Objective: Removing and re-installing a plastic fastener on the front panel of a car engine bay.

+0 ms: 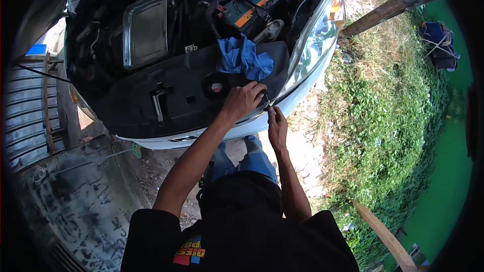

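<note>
My left hand (242, 102) rests at the front right corner of a black plastic cover (136, 113) in a car's open engine bay, fingers curled on something I cannot make out. Just right of it, my right hand (276, 126) pinches a small thin item (268, 99), too small to name, beside the headlight (319, 40). A crumpled blue cloth (244, 58) lies on the cover above my hands. Behind it sit a battery (254, 7) with orange strips and a metal wrench-like item (267, 31). A long metal piece (159, 108) lies in a recess of the cover.
The white bumper (148, 142) runs before my legs. To the left are corrugated sheeting (27, 106) and a grimy dark panel (70, 191). Grass (378, 126) grows on the right, with a wooden post (393, 7), a plank (383, 231) and a dark bag (436, 40) by a green wall.
</note>
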`<state>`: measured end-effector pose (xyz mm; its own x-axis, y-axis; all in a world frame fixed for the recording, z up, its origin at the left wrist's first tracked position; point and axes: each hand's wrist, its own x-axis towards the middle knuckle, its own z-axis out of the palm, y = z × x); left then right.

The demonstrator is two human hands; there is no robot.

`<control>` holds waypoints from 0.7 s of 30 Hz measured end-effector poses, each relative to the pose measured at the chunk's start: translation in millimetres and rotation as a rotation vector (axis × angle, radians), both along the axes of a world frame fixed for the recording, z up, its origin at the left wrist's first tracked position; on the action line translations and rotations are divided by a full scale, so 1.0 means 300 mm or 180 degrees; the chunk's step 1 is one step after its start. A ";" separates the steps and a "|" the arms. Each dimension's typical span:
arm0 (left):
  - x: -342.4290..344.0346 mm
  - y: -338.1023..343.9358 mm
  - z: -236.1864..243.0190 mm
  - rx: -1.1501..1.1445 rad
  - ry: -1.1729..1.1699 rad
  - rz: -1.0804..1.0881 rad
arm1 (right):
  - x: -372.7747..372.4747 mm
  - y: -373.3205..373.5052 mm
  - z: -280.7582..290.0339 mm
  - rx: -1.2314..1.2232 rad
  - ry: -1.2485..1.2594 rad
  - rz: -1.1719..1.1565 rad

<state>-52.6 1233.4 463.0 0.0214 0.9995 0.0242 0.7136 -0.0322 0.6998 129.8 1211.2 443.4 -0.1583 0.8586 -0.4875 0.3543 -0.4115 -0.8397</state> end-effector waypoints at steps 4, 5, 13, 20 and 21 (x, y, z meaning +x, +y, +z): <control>0.013 0.017 -0.013 0.0006 -0.0062 0.0101 | -0.036 0.000 0.018 0.0323 -0.0266 -0.0125; 0.022 0.019 -0.015 0.0053 -0.0116 0.0128 | -0.048 0.001 0.039 0.0324 -0.0283 -0.0144; 0.005 0.044 -0.012 0.0036 -0.0434 0.0127 | -0.116 0.020 0.051 0.0631 -0.1367 -0.0257; -0.012 0.075 -0.007 -0.0006 -0.0465 0.0081 | -0.135 0.090 0.118 0.0307 -0.1422 -0.0247; -0.013 0.082 -0.002 0.0000 -0.0461 0.0069 | -0.136 0.094 0.120 0.0311 -0.1418 -0.0259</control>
<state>-56.4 1258.0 462.3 -0.0040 0.9997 0.0256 0.6057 -0.0179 0.7955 89.1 1239.5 479.5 0.1181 0.9049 -0.4088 0.6592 -0.3794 -0.6493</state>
